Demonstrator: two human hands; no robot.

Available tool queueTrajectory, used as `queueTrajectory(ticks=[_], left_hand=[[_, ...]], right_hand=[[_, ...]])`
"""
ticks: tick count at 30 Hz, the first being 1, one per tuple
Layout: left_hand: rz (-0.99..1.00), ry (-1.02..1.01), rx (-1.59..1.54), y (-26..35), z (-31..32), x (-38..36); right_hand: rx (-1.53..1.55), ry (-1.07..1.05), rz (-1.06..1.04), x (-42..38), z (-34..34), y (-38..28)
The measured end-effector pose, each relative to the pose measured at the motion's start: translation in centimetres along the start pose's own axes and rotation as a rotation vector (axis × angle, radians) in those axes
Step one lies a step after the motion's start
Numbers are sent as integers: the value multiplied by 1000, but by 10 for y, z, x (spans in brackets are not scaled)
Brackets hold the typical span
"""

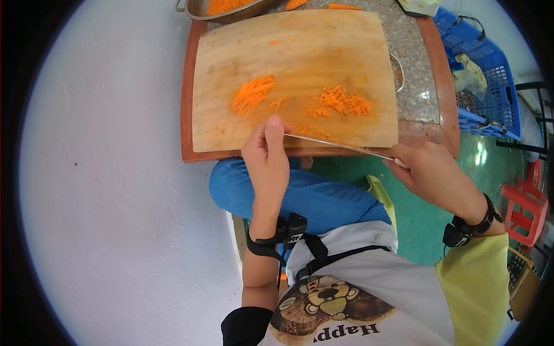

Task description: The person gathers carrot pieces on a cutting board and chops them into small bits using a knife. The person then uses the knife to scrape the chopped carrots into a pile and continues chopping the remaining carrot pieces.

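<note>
My right hand (427, 172) is closed around the handle of a knife (340, 145), whose thin blade points left along the near edge of a wooden cutting board (300, 52). At the blade's tip end, my left hand (269, 151) has thumb and fingers pinched together on the metal; some of its fingers are hidden. On the board, a pile of carrot strips (253, 95) lies beyond my left hand. Finely chopped carrot (340, 102) is heaped farther right, and small orange bits are scattered around both piles.
A metal pan (231, 12) with chopped carrot stands at the far left table edge, with carrot pieces (295, 4) beside it. The board rests on a stone-topped table (420, 75) with a wooden rim. Right of it are a blue plastic basket (501, 95) and a red stool (526, 207).
</note>
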State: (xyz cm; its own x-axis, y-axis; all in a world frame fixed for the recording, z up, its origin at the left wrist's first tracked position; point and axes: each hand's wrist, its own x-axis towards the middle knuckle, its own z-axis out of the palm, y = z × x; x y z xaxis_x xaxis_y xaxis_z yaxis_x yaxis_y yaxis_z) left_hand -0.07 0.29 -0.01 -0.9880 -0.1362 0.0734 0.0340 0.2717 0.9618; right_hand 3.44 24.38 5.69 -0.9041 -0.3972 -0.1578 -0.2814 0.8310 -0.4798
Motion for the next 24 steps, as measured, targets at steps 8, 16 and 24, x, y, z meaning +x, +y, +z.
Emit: queueTrajectory(ticks=[8, 16, 24], left_hand=[[-25, 5, 10, 2, 0, -4], [-29, -10, 16, 4, -3, -6], [17, -7, -3, -3, 5, 3]], right_hand=[[3, -22, 21, -2, -1, -1], [-13, -27, 26, -4, 0, -1], [0, 13, 28, -2, 5, 4]])
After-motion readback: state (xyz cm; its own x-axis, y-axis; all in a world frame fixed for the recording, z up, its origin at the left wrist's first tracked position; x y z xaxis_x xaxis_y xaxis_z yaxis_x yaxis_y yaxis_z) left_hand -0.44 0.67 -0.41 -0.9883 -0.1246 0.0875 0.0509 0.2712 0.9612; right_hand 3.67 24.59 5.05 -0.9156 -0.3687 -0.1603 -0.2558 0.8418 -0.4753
